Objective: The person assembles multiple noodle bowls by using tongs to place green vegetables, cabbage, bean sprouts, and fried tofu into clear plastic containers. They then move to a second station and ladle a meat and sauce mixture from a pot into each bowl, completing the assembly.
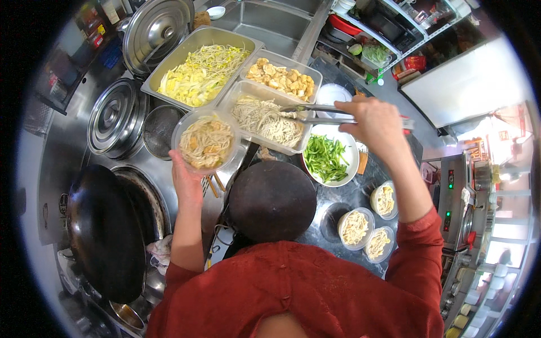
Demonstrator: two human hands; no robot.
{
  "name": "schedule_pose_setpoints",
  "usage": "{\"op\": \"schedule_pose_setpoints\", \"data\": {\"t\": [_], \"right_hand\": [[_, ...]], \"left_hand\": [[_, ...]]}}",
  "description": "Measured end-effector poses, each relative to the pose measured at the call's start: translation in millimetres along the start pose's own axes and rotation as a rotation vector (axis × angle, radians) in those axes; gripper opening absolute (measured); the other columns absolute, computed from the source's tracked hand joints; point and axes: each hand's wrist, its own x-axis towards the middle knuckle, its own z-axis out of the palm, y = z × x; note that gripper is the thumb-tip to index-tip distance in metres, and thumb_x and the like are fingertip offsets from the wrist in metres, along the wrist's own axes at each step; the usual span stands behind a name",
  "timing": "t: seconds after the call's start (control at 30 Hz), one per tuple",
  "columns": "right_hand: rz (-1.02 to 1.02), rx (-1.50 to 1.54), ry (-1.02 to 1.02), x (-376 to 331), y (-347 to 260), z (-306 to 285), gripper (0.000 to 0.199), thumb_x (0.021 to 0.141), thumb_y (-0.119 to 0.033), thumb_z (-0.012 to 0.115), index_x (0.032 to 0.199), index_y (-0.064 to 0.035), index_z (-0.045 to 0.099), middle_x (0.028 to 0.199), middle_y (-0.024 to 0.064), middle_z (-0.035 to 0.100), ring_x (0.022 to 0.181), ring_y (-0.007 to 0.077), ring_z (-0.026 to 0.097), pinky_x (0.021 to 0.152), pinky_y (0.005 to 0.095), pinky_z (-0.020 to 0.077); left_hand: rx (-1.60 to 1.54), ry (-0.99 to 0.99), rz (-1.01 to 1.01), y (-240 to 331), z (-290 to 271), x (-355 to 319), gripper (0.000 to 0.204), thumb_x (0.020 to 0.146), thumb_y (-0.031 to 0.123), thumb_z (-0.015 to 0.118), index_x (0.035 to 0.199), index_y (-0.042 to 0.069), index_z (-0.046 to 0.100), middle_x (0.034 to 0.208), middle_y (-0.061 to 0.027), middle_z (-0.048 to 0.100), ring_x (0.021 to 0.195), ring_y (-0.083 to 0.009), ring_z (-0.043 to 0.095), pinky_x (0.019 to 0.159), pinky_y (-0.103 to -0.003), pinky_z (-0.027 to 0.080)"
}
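My left hand [188, 185] is closed on the side of a round clear plastic bowl [206, 142] holding pale strips and golden-brown chunks. In my right hand [374, 125] are metal tongs [326, 115], reaching left with their tips at a heap of pale, noodle-like strips [266, 120]. Those strips lie in a rectangular clear container [293, 150], just right of the bowl. Behind it stands a similar container of golden-brown chunks [282, 78]. A white bowl of sliced green vegetable [327, 158] sits below the tongs.
A deep metal tray [152, 89] holds sprouts and yellow-white shreds. Three filled plastic bowls [356, 228] stand at right. A dark round lid-like disc [273, 200] is in front of me. On the left are a large black wok [104, 236], a mesh strainer [162, 130] and a lidded pot [112, 115].
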Motion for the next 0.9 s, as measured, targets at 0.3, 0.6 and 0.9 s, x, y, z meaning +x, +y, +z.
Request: {"op": "schedule_pose_setpoints", "data": {"t": [0.3, 0.6, 0.9], "right_hand": [[-0.067, 0.103, -0.006, 31, -6, 66, 0.038, 0.084, -0.034, 0.076, 0.121, -0.0235, 0.073, 0.096, 0.001, 0.071, 0.09, 0.026, 0.071, 0.079, 0.041, 0.0569], [-0.003, 0.417, 0.235, -12, 41, -7, 0.045, 0.079, -0.018, 0.082, 0.122, -0.0121, 0.074, 0.096, 0.0114, 0.073, 0.073, 0.0259, 0.067, 0.07, 0.0347, 0.0526], [-0.13, 0.778, 0.324, -39, 31, -56, 0.05, 0.079, -0.014, 0.083, 0.126, -0.0012, 0.07, 0.087, 0.0074, 0.065, 0.075, 0.0142, 0.059, 0.068, 0.0291, 0.047]], "left_hand": [[0.03, 0.023, -0.015, -2, -1, -3, 0.08, 0.103, 0.063, 0.04, 0.151, -0.001, 0.038, 0.151, -0.0158, 0.048, 0.138, -0.0298, 0.05, 0.107, -0.05, 0.049], [0.013, -0.058, -0.034, -13, 28, 1, 0.072, 0.106, 0.058, 0.038, 0.147, -0.002, 0.041, 0.145, -0.0179, 0.053, 0.13, -0.0292, 0.058, 0.103, -0.046, 0.054], [0.062, -0.146, -0.14, -13, 68, 8, 0.074, 0.105, 0.061, 0.035, 0.149, 0.0, 0.04, 0.143, -0.0173, 0.055, 0.126, -0.0307, 0.062, 0.093, -0.049, 0.06]]}}
